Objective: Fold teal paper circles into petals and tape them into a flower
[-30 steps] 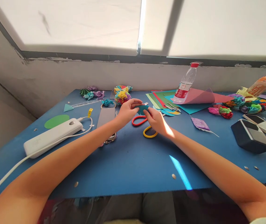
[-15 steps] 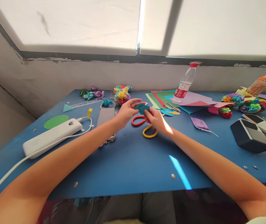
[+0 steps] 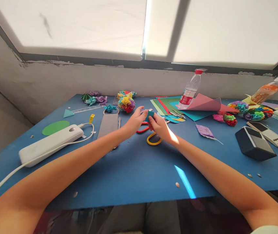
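Observation:
Between my two hands is a small piece of teal paper (image 3: 149,115), partly covered by the fingers. My left hand (image 3: 137,121) pinches its left side, with the index finger raised over it. On the right edge, my right hand (image 3: 160,126) grips the paper between thumb and fingers. Below the hands lies a pair of scissors on the table, with one red handle (image 3: 142,128) and one yellow handle (image 3: 154,139); the blades are mostly hidden behind my right hand. A grey phone (image 3: 108,125) rests left of my left hand.
A white power strip (image 3: 52,144) with a cable sits left, by a green paper circle (image 3: 56,128). Coloured paper sheets (image 3: 162,107), a bottle (image 3: 190,91) and crumpled paper flowers (image 3: 126,103) stand behind. Right are a purple packet (image 3: 204,131) and a dark box (image 3: 254,143).
The teal paper looks smaller and more tilted between my fingers. The pink sheet by the bottle now stands lifted and curled. The whole view has shifted slightly.

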`<action>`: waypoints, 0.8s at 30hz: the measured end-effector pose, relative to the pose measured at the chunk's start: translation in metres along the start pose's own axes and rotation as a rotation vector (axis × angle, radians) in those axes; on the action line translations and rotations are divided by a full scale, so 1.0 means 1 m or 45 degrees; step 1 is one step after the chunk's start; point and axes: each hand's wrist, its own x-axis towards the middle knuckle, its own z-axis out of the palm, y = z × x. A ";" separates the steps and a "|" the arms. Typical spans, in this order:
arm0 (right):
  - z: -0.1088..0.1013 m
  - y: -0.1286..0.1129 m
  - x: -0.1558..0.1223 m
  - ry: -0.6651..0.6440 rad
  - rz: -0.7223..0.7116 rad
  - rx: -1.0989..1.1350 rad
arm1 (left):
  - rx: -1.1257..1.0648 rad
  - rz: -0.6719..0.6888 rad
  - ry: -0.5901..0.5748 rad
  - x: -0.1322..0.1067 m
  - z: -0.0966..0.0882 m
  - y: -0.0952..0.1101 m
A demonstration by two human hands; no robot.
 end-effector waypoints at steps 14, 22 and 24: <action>-0.013 -0.003 0.001 -0.188 -0.181 -0.600 | 0.756 0.213 -0.141 0.002 -0.015 0.007; -0.049 0.018 0.018 -0.243 0.039 -0.982 | 0.990 0.169 -0.065 0.019 -0.025 0.017; -0.059 0.028 0.021 -0.222 0.100 -1.052 | 1.043 0.101 -0.074 0.021 -0.029 0.019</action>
